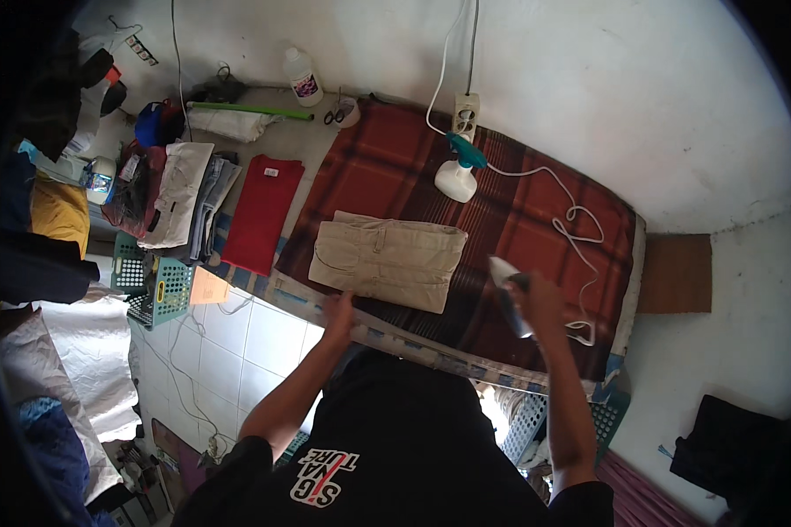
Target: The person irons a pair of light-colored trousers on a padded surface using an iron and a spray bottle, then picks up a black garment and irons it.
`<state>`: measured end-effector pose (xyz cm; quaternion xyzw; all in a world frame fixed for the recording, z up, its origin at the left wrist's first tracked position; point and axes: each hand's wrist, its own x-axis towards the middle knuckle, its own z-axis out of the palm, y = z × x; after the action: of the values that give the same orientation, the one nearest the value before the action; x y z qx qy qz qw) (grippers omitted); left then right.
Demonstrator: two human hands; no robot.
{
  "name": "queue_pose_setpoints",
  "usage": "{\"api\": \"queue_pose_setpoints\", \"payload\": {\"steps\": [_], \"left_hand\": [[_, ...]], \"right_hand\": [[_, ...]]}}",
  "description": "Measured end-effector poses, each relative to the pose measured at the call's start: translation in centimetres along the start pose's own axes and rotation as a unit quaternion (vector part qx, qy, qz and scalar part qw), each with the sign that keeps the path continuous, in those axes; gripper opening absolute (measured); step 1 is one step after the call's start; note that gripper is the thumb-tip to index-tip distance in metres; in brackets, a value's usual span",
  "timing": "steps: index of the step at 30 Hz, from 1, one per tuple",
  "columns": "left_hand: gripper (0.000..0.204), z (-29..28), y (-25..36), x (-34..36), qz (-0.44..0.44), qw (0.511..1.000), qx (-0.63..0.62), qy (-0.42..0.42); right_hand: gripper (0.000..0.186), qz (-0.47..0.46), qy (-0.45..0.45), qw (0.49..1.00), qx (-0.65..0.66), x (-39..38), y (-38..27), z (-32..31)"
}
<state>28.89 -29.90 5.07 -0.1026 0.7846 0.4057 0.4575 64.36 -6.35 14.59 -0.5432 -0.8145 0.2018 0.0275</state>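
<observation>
Folded beige trousers (391, 259) lie flat on a red and dark plaid cloth (536, 211) that covers the table. At their near left edge is my left hand (338, 314), open with its fingers apart; whether it touches the fabric is hard to see. My right hand (540, 306) is closed around the handle of a clothes iron (506, 285), to the right of the trousers. The iron's pointed tip faces away from me, and my hand hides part of its body. Behind the trousers stands a white spray bottle (457, 180) with a teal head.
A folded red shirt (264, 211) and a stack of folded clothes (180, 198) lie to the left. A white cord (580, 233) loops across the cloth on the right. At the back are a power outlet (467, 112), a white bottle (302, 79) and scissors (334, 115). A green basket (163, 290) sits lower left.
</observation>
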Motion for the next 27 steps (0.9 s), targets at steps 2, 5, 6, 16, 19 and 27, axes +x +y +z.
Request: {"api": "queue_pose_setpoints", "payload": {"steps": [2, 5, 6, 16, 19, 27], "left_hand": [[0.051, -1.9, 2.3, 0.3, 0.292, 0.949, 0.093, 0.076], [0.046, -3.0, 8.9, 2.5, 0.667, 0.679, 0.297, 0.074], [0.046, -2.7, 10.6, 3.8, 0.667, 0.679, 0.297, 0.071], [0.026, -0.6, 15.2, 10.7, 0.673, 0.589, 0.417, -0.162], [0.021, -0.7, 15.7, 11.5, 0.644, 0.634, 0.369, -0.218], [0.021, -0.6, 17.0, 12.4, 0.598, 0.654, 0.359, -0.293]], "right_hand": [[0.045, -0.034, -0.049, 0.998, 0.005, 0.0, -7.1, 1.4], [0.045, -0.116, -0.074, 0.990, 0.023, 1.2, -16.3, 4.9], [0.045, -0.113, -0.075, 0.991, 0.022, 2.1, -17.7, 7.0], [0.046, -0.146, -0.014, 0.988, -0.036, 4.5, -15.0, 12.1], [0.047, -0.164, -0.028, 0.986, -0.028, 4.0, -15.0, 11.5], [0.048, -0.204, -0.106, 0.973, -0.036, 7.4, -15.5, 10.6]]}}
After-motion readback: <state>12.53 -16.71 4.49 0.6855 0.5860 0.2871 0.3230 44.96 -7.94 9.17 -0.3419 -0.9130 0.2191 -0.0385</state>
